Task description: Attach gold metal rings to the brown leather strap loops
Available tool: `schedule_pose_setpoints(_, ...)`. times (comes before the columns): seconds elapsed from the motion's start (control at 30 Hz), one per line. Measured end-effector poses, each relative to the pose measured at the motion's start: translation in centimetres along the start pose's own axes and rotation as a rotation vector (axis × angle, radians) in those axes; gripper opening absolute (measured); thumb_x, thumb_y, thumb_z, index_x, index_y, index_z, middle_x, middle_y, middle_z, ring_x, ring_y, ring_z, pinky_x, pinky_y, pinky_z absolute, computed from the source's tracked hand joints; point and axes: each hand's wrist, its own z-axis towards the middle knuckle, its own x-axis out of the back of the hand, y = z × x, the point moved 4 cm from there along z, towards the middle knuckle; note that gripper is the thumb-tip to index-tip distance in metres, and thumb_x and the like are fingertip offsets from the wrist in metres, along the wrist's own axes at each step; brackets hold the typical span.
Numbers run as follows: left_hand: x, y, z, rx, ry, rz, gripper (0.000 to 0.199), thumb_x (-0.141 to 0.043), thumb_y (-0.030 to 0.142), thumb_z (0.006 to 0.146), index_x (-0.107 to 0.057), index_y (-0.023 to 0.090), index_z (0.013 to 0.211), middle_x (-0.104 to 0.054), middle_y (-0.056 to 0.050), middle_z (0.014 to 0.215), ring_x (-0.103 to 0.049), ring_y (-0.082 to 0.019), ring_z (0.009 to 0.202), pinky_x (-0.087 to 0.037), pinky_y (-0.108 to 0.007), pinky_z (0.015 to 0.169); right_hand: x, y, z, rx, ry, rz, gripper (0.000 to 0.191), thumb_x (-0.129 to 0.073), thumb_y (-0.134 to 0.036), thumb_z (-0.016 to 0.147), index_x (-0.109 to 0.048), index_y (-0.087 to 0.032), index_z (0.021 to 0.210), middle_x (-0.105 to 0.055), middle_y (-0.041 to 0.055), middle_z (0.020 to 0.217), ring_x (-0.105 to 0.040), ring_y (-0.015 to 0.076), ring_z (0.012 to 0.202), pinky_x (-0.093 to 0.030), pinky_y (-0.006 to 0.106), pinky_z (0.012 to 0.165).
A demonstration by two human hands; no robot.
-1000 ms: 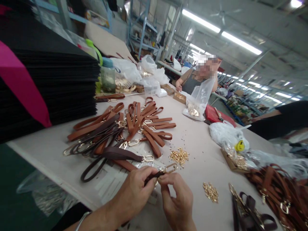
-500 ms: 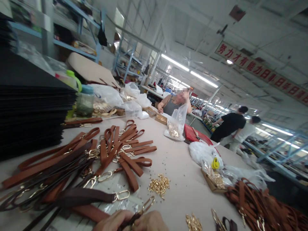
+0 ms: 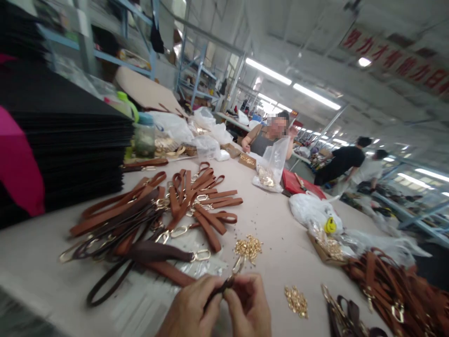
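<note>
My left hand (image 3: pixel 196 306) and my right hand (image 3: pixel 249 302) meet at the bottom centre, both closed on a dark brown strap (image 3: pixel 214 294). A gold clasp (image 3: pixel 238 265) sticks out above the fingertips, in front of a pile of small gold pieces (image 3: pixel 248 249). Left of my hands, brown straps (image 3: pixel 208 227) with gold rings lie heaped, with a wide dark strap (image 3: pixel 157 252) on top. A second gold pile (image 3: pixel 296 301) is to the right of my right hand.
A tall black stack (image 3: pixel 77 140) stands at the left. More brown straps (image 3: pixel 389 290) lie at the right, near white plastic bags (image 3: pixel 308 210) and a red item (image 3: pixel 298 183). Across the table sits a person (image 3: pixel 264 138); two others are farther back at the right.
The view has shifted, showing more of my hands and the table's lower left. My hands with the strap appear higher in the picture, and the clasp is nearer the gold pile.
</note>
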Motion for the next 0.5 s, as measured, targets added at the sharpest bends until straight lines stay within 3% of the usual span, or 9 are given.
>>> schedule_pose_setpoints(0.1, -0.5, 2.0, 0.1, 0.046, -0.172, 0.021, 0.023, -0.045, 0.011, 0.091, -0.063, 0.022, 0.099, -0.071, -0.002, 0.092, -0.069, -0.018, 0.086, -0.054, -0.027, 0.076, 1.5, -0.1, -1.0, -0.135, 0.037, 0.098, 0.030, -0.075, -0.039, 0.078, -0.056, -0.024, 0.096, -0.071, 0.0020, 0.086, -0.068, 0.0173, 0.080, -0.055, 0.028, 0.074)
schedule_pose_setpoints(0.23, 0.5, 2.6, 1.5, 0.013, -0.325, 0.200, 0.019, -0.047, 0.015, 0.093, -0.065, 0.020, 0.099, -0.068, -0.004, 0.094, -0.064, -0.023, 0.091, -0.052, -0.037, 0.082, 6.2, 0.0, -1.1, -0.331, 0.108, 0.129, 0.043, -0.083, -0.039, 0.068, -0.057, -0.024, 0.099, -0.071, 0.0016, 0.088, -0.068, 0.0190, 0.079, -0.056, 0.031, 0.070)
schedule_pose_setpoints(0.33, 2.7, 1.0, 3.7, -0.040, -0.317, 0.530, 0.019, -0.050, 0.011, 0.090, -0.066, 0.015, 0.099, -0.066, -0.011, 0.100, -0.059, -0.030, 0.100, -0.046, -0.047, 0.091, 12.7, -2.1, 0.5, -0.324, 0.141, -0.128, 0.039, -0.080, -0.043, 0.069, -0.063, -0.021, 0.097, -0.072, 0.0039, 0.087, -0.067, 0.0207, 0.081, -0.055, 0.030, 0.069)
schedule_pose_setpoints(0.43, 4.4, -1.6, 5.5, -0.058, -0.368, 0.822, 0.018, -0.050, 0.010, 0.087, -0.068, 0.012, 0.091, -0.067, -0.016, 0.093, -0.059, -0.034, 0.093, -0.044, -0.049, 0.087, 20.9, -5.3, 2.2, -0.283, 0.191, -0.556, 0.037, -0.074, -0.046, 0.068, -0.068, -0.020, 0.092, -0.074, 0.0067, 0.088, -0.069, 0.0247, 0.083, -0.055, 0.033, 0.072)
schedule_pose_setpoints(0.5, 4.9, -3.1, 5.9, -0.077, -0.414, 0.894, 0.020, -0.049, 0.008, 0.086, -0.068, 0.012, 0.087, -0.068, -0.016, 0.088, -0.061, -0.034, 0.088, -0.043, -0.048, 0.084, 25.8, -6.8, 2.9, -0.290, 0.220, -0.931, 0.032, -0.066, -0.046, 0.070, -0.071, -0.023, 0.092, -0.075, 0.0072, 0.082, -0.069, 0.0269, 0.073, -0.054, 0.037, 0.066)
